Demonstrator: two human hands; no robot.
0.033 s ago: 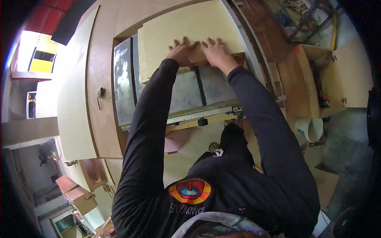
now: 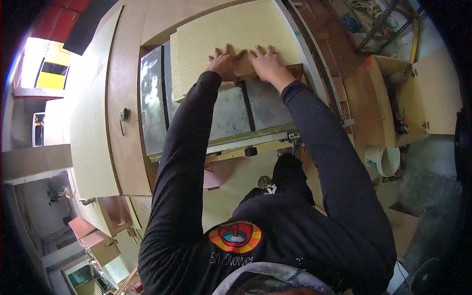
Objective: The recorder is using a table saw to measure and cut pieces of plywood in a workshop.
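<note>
A pale yellow wooden board (image 2: pixel 236 27) lies flat on a grey metal machine table (image 2: pixel 228 115), and the edge of a second layer shows along its left side. My left hand (image 2: pixel 224 66) rests on the board's near edge, fingers spread and pointing away from me. Close beside it, my right hand (image 2: pixel 267 67) presses on the same edge with its fingers stretched out. A darker brown wood edge (image 2: pixel 296 72) shows by the right wrist; the palms hide part of it. Along the board's right side runs a long metal rail (image 2: pixel 301 35).
A small tape measure (image 2: pixel 124 115) lies on the wooden surface to the left. A long pale panel (image 2: pixel 93 113) lies farther left. To the right stand an open wooden cabinet (image 2: pixel 373 103) and a white bucket (image 2: pixel 389 162). A scale bar (image 2: pixel 226 147) runs along the table's front.
</note>
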